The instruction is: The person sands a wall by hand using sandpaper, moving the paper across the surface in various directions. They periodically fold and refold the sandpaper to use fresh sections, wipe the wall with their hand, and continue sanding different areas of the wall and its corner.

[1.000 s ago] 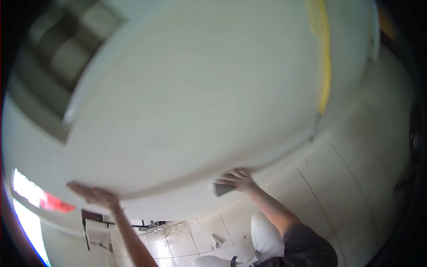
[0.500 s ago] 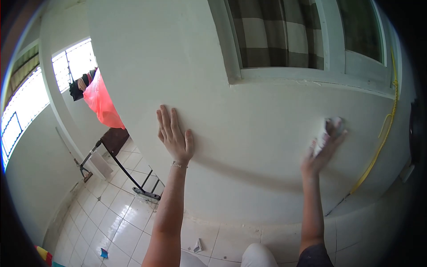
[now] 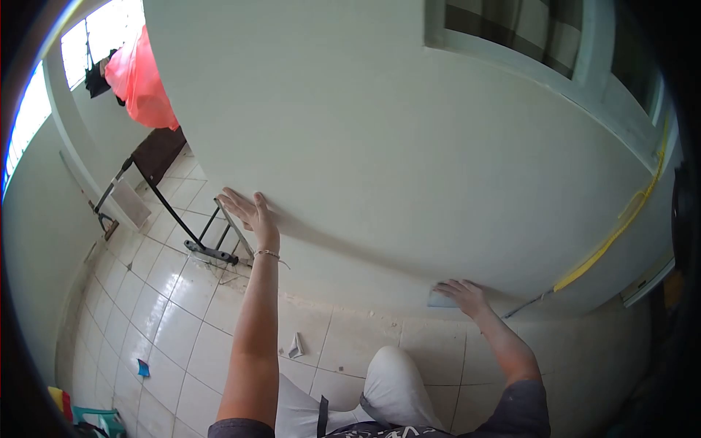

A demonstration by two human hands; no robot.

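My left hand (image 3: pixel 252 216) rests at the left edge of the pale wall (image 3: pixel 350 168), fingers stretched out and holding nothing. A thin bracelet (image 3: pixel 268 253) circles that wrist. Low on the same wall, my right hand (image 3: pixel 464 295) presses a small folded sheet (image 3: pixel 440 298) flat against the surface. The sheet is grey-blue and looks like sandpaper; the fingers cover much of it.
A window with checked curtains (image 3: pixel 526 25) is at upper right, with a yellow cord (image 3: pixel 602 259) below it. A black-framed stand (image 3: pixel 212 252) and a pink plastic sheet (image 3: pixel 142 84) are at left. Scraps (image 3: pixel 296 346) lie on the tiled floor (image 3: pixel 358 339).
My right hand has moved down and left with the sheet, from mid-wall to near the wall's base. My left hand has shifted to the wall's edge. The view has tilted downward.
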